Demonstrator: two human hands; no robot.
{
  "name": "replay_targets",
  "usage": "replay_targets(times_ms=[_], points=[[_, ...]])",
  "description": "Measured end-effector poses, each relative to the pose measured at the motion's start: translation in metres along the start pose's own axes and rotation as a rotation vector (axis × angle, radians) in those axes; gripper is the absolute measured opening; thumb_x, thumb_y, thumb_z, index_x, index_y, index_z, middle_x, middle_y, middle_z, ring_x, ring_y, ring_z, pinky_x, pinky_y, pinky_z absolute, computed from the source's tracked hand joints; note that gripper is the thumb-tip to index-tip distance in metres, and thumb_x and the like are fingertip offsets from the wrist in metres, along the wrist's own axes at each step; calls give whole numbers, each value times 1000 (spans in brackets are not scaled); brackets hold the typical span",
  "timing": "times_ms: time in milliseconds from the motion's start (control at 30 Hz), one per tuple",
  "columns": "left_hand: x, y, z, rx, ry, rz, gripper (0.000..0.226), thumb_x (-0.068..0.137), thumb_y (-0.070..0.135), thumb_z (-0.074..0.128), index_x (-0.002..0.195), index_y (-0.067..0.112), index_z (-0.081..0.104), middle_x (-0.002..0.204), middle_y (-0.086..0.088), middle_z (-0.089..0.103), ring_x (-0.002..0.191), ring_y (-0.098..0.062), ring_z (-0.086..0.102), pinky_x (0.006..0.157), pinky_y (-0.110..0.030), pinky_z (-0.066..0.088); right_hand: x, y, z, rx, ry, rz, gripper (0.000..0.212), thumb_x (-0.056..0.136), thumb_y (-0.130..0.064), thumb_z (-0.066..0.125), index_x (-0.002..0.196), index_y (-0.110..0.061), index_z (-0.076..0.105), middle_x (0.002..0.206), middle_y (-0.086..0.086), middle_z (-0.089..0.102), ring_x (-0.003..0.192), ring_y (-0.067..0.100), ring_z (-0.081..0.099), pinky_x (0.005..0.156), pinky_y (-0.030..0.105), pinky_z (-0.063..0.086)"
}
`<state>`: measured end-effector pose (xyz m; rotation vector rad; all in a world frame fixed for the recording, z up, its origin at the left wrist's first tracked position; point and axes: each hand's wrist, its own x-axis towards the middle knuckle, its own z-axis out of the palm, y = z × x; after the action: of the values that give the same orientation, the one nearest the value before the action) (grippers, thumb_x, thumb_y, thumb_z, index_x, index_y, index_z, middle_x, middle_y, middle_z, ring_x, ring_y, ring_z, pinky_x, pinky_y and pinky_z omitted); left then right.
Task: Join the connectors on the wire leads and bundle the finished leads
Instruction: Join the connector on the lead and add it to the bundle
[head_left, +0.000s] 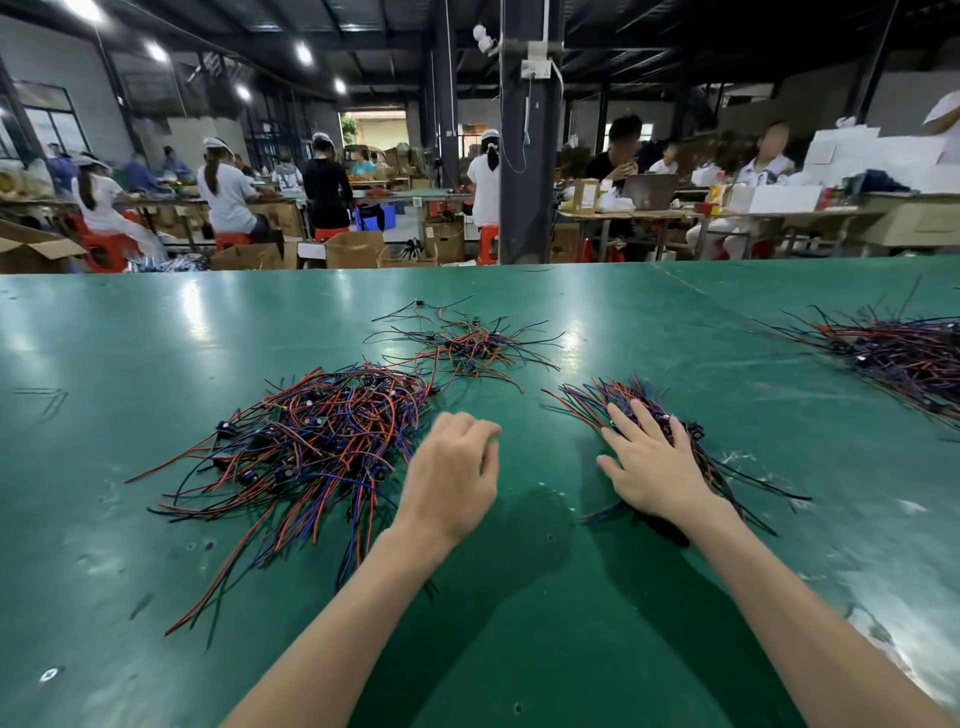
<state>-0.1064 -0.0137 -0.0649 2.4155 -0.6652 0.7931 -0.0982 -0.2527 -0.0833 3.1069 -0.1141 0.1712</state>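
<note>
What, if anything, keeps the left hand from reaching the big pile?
Likely nothing, so yes: the left hand is right beside the big pile, with nothing lying between them.

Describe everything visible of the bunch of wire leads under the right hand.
The bunch of wire leads lies on the green table, right of the loose pile. Thin red, black and blue wires run roughly parallel, fanning out at the far end, with small black connectors among them. The right hand presses flat on it, fingers straight.
</note>
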Motion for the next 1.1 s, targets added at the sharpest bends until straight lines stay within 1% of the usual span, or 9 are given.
replay_targets(times_ms=[100,200,333,467,700,800,867,967,1100], points=[[8,-16,-12,290,75,-236,28,93,24,51,116,15,63,120,-7,59,111,-24,45,93,-35,35,-2,-2,0,17,27,-4,49,100,-44,30,145,-25,32,161,-9,0,147,14,-10,116,50,-6],[9,-32,-21,442,-134,-512,30,97,29,41,118,19,60,129,-10,52,120,-28,40,99,-42,31,-3,-8,-1,52,61,-39,48,100,-44,33,144,-25,36,161,-8,3,147,12,-9,116,49,-5],[8,-33,-21,468,-197,-545,28,96,17,38,98,11,65,106,-6,64,105,-26,52,95,-43,35,-5,-18,-3,142,103,-88,45,99,-44,37,141,-25,41,161,-9,6,147,9,-7,117,46,-5],[10,-37,-22,390,-72,-538,28,97,14,40,104,15,68,101,-2,67,100,-22,56,94,-40,34,-8,-24,-5,237,138,-129,43,99,-42,40,138,-25,47,160,-10,12,147,6,-4,117,42,-5],[11,-21,-22,-14,270,-275,21,94,10,54,106,10,71,101,-5,71,97,-24,62,89,-37,39,-11,-34,-10,453,265,-171,29,97,-29,52,122,-17,62,146,-3,45,142,10,26,117,35,14],[9,-8,-18,-66,302,-177,18,91,9,58,105,9,71,102,-4,71,97,-22,62,88,-32,38,-14,-41,-14,729,322,-147,19,94,-16,58,104,-6,71,107,5,69,105,17,58,95,27,39],[5,3,-16,-83,316,-108,18,89,9,60,102,10,72,101,-3,71,94,-20,63,86,-29,37,-16,-46,-18,955,227,-86,19,95,-14,56,94,-6,73,88,3,71,87,16,61,82,30,45],[-2,21,-13,-116,291,53,19,88,17,57,97,11,73,96,0,72,87,-17,64,84,-29,38,-18,-57,-22,1445,-70,40,27,100,-20,46,89,-9,68,85,7,71,83,21,66,74,29,52],[-14,40,-5,-206,92,337,21,87,22,55,94,12,73,92,2,72,83,-18,64,79,-36,45,-18,-58,-26,1899,-383,176,37,102,-33,37,94,-5,60,77,9,69,61,16,63,58,25,54]])
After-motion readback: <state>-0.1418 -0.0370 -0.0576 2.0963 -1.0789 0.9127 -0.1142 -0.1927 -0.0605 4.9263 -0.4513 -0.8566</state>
